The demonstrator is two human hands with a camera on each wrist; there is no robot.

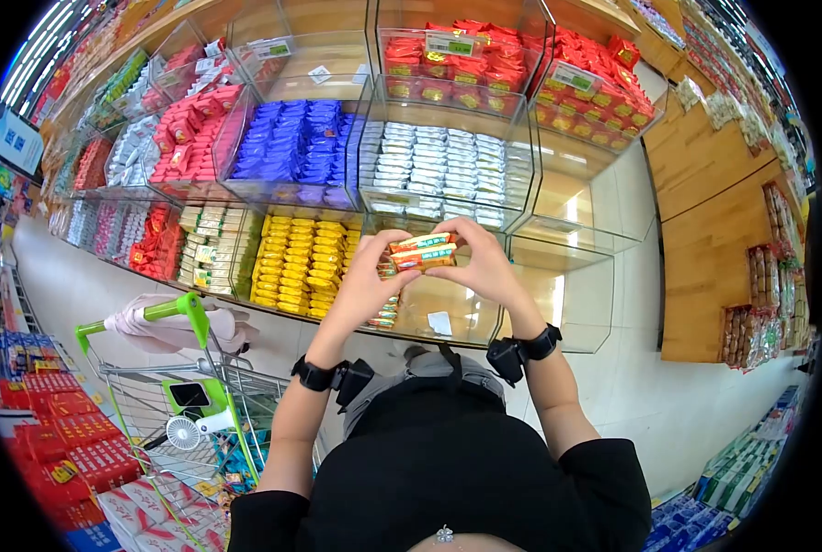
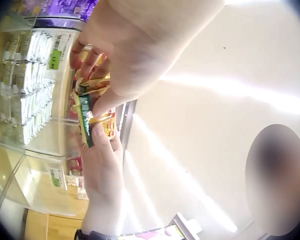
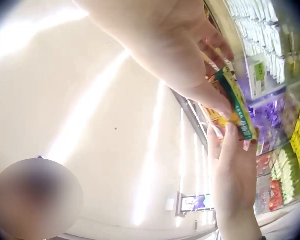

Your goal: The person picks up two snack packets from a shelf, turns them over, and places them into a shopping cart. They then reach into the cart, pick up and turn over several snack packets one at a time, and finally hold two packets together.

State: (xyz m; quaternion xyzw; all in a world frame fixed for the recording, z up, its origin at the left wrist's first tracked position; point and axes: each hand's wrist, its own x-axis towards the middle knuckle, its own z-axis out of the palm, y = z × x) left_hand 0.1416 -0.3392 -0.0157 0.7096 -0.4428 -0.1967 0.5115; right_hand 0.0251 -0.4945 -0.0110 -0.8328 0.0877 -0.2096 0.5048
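Note:
In the head view, small snack packets [image 1: 423, 256] in orange and yellow wrappers with a green band are held up over the front bins. My left hand [image 1: 365, 287] pinches their left end between thumb and fingers, and my right hand [image 1: 485, 265] grips the right end the same way. The left wrist view shows the green-banded packet [image 2: 86, 112] with both thumbs against it. From the right wrist, the packets [image 3: 237, 112] show printed lettering on the green band. Below the hands, a bin [image 1: 385, 313] holds similar packets, partly covered by the left hand.
Clear bins hold yellow packets [image 1: 301, 262], blue packets [image 1: 291, 143], silver packets [image 1: 443, 166] and red packets [image 1: 471, 69]. A white slip [image 1: 439, 323] lies in the front bin. At left stands a shopping cart [image 1: 190, 313] with green handle, pink cloth and a small fan [image 1: 184, 432].

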